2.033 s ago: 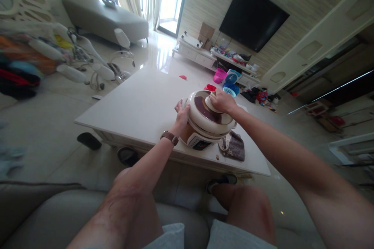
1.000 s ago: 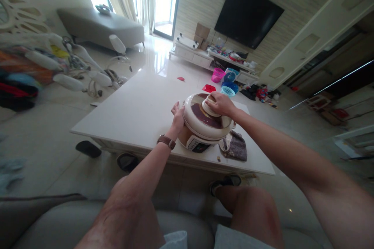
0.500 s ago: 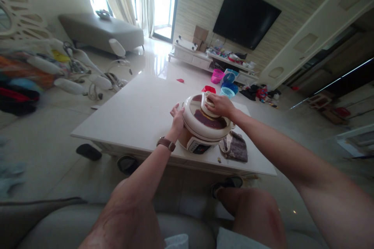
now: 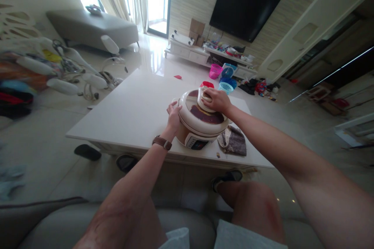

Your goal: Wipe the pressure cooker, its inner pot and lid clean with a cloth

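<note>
A round electric cooker point(image 4: 182, 134) with a brown body and a front control panel stands on the white table point(image 4: 134, 105) near its front edge. On top of it lies a cream-rimmed lid point(image 4: 189, 118) with a see-through middle; dark red shows through it. My right hand point(image 4: 217, 100) is closed around the lid's cream handle point(image 4: 201, 103). At the cooker's left side, my left hand point(image 4: 173, 116) grips the side handle by the rim, its fingers partly hidden. A folded dark cloth point(image 4: 236, 141) lies right of the cooker, with a tiny object point(image 4: 218, 155) in front of it.
Behind the table are a red container point(image 4: 207, 84), a light-blue basket point(image 4: 226, 87) and a pink basket point(image 4: 215, 71). A low TV cabinet point(image 4: 198, 57) runs along the far wall. White-padded equipment point(image 4: 93, 81) stands to the left. My knees are close to the table's front.
The view has shifted slightly, so the table and cooker appear a little lower left and higher. Both hands keep their places on the cooker and lid; the lid stays on.
</note>
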Action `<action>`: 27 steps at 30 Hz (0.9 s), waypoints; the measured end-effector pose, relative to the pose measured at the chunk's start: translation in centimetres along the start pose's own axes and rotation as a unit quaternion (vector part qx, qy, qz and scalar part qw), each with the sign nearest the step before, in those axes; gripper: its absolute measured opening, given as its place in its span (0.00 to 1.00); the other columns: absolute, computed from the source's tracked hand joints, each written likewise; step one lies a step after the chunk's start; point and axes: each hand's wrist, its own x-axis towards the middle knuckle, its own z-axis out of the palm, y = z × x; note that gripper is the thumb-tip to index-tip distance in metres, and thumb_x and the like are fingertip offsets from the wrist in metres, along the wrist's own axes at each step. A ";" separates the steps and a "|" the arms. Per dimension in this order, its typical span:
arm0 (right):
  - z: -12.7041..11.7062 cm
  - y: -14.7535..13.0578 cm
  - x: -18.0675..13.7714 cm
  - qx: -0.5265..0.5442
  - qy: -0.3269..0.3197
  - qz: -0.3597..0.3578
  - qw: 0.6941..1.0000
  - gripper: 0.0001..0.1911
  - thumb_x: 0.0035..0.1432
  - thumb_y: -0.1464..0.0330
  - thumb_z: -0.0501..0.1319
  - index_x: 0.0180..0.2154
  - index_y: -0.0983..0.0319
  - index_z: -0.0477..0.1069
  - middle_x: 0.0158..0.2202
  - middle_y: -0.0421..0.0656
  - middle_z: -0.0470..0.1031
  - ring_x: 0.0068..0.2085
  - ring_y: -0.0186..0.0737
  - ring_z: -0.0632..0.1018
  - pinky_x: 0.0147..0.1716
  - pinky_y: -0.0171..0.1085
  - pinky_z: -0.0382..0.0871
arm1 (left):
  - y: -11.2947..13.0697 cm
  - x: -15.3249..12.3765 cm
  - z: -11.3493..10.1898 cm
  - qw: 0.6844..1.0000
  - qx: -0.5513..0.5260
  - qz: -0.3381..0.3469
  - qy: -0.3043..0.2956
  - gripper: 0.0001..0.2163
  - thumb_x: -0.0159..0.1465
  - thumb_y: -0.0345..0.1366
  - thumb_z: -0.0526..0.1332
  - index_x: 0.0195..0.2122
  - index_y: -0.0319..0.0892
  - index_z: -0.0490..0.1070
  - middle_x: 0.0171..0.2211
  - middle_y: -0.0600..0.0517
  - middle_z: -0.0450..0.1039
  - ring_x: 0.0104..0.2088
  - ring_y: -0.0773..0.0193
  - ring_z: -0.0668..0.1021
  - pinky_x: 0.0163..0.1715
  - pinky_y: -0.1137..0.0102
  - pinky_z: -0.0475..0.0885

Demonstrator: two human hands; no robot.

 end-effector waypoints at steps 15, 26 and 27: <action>0.0 -0.1 -0.1 0.009 0.007 0.001 1.000 0.21 0.66 0.53 0.58 0.49 0.60 0.77 0.49 0.52 0.81 0.46 0.54 0.78 0.42 0.42 0.64 | 1.1 -0.8 0.3 0.999 0.029 -0.015 0.006 0.11 0.61 0.34 0.62 0.45 0.47 0.71 0.56 0.48 0.62 0.66 0.52 0.65 0.70 0.61 0.59; -0.3 -0.4 -0.2 0.008 0.010 0.001 1.000 0.20 0.66 0.53 0.57 0.47 0.60 0.78 0.48 0.51 0.81 0.45 0.53 0.78 0.41 0.42 0.63 | 0.8 -0.8 0.1 0.999 0.031 -0.013 0.000 0.12 0.59 0.35 0.63 0.45 0.48 0.71 0.56 0.48 0.61 0.64 0.52 0.66 0.69 0.61 0.60; -0.3 -0.4 -0.3 0.008 0.011 0.001 1.000 0.20 0.66 0.53 0.57 0.47 0.60 0.78 0.48 0.51 0.81 0.45 0.53 0.78 0.41 0.42 0.63 | 0.9 -0.8 0.1 0.999 0.032 -0.013 0.000 0.12 0.59 0.35 0.63 0.45 0.47 0.71 0.56 0.48 0.61 0.64 0.52 0.66 0.69 0.60 0.60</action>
